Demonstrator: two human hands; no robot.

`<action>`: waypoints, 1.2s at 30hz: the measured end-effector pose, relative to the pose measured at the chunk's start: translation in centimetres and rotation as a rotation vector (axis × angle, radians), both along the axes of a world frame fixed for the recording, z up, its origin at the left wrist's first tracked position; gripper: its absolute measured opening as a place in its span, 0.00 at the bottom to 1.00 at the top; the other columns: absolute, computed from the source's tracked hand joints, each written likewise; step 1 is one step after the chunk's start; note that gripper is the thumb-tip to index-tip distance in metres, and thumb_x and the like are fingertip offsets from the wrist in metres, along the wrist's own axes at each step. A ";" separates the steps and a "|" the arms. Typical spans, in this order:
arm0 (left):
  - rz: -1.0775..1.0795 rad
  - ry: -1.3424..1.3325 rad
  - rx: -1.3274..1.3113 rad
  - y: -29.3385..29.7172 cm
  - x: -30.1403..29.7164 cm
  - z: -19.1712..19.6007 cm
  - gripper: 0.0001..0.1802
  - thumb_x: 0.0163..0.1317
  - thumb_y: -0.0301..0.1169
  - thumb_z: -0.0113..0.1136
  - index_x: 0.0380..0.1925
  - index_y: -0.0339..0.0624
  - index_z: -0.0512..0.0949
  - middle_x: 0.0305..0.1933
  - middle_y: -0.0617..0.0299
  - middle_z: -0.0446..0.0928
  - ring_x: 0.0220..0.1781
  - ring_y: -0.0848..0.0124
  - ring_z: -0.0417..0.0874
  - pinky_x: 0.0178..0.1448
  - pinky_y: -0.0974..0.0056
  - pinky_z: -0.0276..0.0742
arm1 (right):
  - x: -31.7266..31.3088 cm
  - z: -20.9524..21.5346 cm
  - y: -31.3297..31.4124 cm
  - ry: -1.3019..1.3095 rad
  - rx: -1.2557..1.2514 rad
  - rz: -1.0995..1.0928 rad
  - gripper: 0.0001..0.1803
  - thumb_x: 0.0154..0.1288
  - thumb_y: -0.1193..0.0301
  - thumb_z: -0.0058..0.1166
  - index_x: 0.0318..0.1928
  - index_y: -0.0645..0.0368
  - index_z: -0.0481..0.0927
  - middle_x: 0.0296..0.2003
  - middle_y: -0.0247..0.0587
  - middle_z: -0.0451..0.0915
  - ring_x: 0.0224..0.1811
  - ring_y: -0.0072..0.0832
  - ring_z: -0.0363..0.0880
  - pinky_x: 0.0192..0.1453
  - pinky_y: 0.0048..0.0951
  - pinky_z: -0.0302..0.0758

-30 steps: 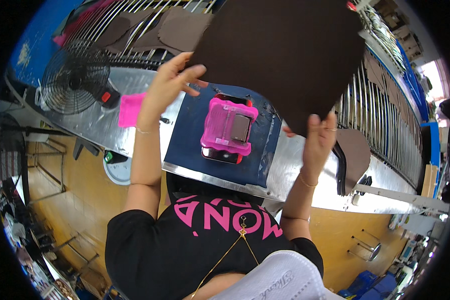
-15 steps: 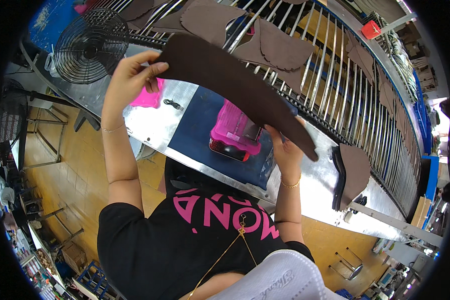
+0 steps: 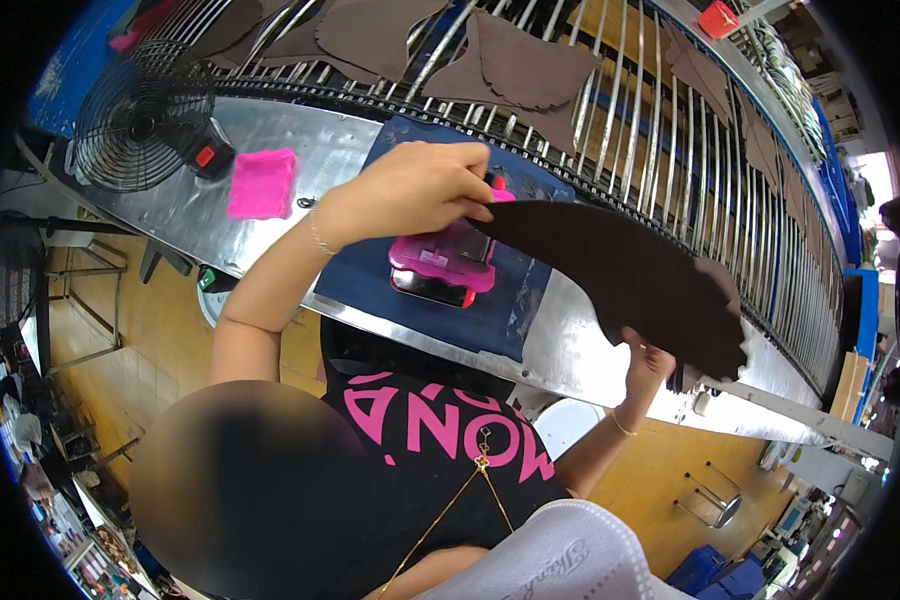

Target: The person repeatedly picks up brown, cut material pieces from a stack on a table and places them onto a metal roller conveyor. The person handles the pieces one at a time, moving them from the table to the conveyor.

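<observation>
Dark blue rectangular mat (image 3: pixel 505 320): lies flat on the shiny metal table (image 3: pixel 335 130).
Dark brown, thin, flexible sheet with curved edges (image 3: pixel 610 265): raised, its narrow left tip over the mat, its body reaching past the mat's right edge, its scalloped end well to the right of the mat.
Bare left hand (image 3: pixel 410 190): above the mat, at the sheet's left tip, a thin bracelet at the wrist.
Left grip: thumb and fingertips pressed together, pinching that tip.
Bare right hand (image 3: pixel 650 368): to the right of the mat, at the sheet's lower edge near the scalloped end, a thin gold bracelet at the wrist.
Right grip: thumb against the sheet's edge, the others partly hidden; whether they pinch it I cannot tell.
Bright pink plastic case with a wavy rim (image 3: pixel 440 265): on the mat, partly covered by the left hand, atop a black-and-red object (image 3: pixel 435 290).
Bright pink rectangular piece (image 3: pixel 262 185): on the table, left of the mat.
Black wire-cage fan (image 3: pixel 145 115): farther left of the mat.
Rack of shiny metal bars (image 3: pixel 660 150): beyond the mat, bearing flat brown cut pieces (image 3: pixel 530 65).
Round-seated metal stool (image 3: pixel 727 510): on the floor, well to the right of the mat.
</observation>
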State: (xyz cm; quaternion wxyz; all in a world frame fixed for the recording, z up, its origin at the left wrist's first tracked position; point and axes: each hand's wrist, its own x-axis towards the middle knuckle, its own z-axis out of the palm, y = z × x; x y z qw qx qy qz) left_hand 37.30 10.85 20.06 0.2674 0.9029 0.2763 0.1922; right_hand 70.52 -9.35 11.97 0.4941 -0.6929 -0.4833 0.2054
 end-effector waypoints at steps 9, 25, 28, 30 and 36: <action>-0.230 -0.295 0.042 0.7 10.7 0.3 0.25 0.53 0.42 0.67 0.48 0.42 0.78 0.39 0.57 0.72 0.41 0.67 0.76 0.38 0.65 0.73 | 4.7 7.2 -5.2 -0.039 0.257 -0.365 0.07 0.64 0.74 0.58 0.37 0.68 0.82 0.28 0.29 0.78 0.29 0.13 0.69 0.33 0.14 0.67; 0.395 -0.677 -1.217 18.5 13.9 -9.8 0.22 0.67 0.21 0.43 0.60 0.48 0.63 0.49 0.58 0.72 0.30 0.67 0.81 0.28 0.66 0.84 | 23.0 -8.0 -9.2 -0.524 -0.550 -0.769 0.28 0.59 0.59 0.59 0.54 0.67 0.75 0.51 0.59 0.76 0.52 0.49 0.76 0.57 0.40 0.70; 0.536 -0.716 -1.186 21.9 12.0 -14.3 0.20 0.65 0.18 0.37 0.57 0.43 0.61 0.48 0.51 0.72 0.37 0.53 0.83 0.32 0.56 0.86 | 21.9 -8.4 -7.1 -0.592 -0.584 -0.791 0.25 0.56 0.60 0.62 0.49 0.66 0.78 0.47 0.57 0.78 0.48 0.49 0.77 0.53 0.42 0.73; 0.587 -0.737 -1.219 23.5 10.8 -16.3 0.20 0.64 0.17 0.35 0.55 0.44 0.61 0.47 0.51 0.72 0.37 0.53 0.83 0.32 0.56 0.86 | 20.6 -7.8 -5.4 -0.594 -0.622 -0.899 0.23 0.55 0.60 0.63 0.46 0.64 0.80 0.46 0.54 0.78 0.48 0.47 0.76 0.52 0.43 0.73; 0.679 -0.625 -1.221 23.7 9.4 -16.2 0.25 0.65 0.28 0.51 0.59 0.39 0.54 0.50 0.45 0.69 0.34 0.55 0.83 0.32 0.57 0.86 | 18.1 -5.5 -3.5 -0.529 -0.704 -1.080 0.20 0.53 0.58 0.65 0.39 0.60 0.81 0.44 0.50 0.78 0.48 0.46 0.76 0.49 0.46 0.75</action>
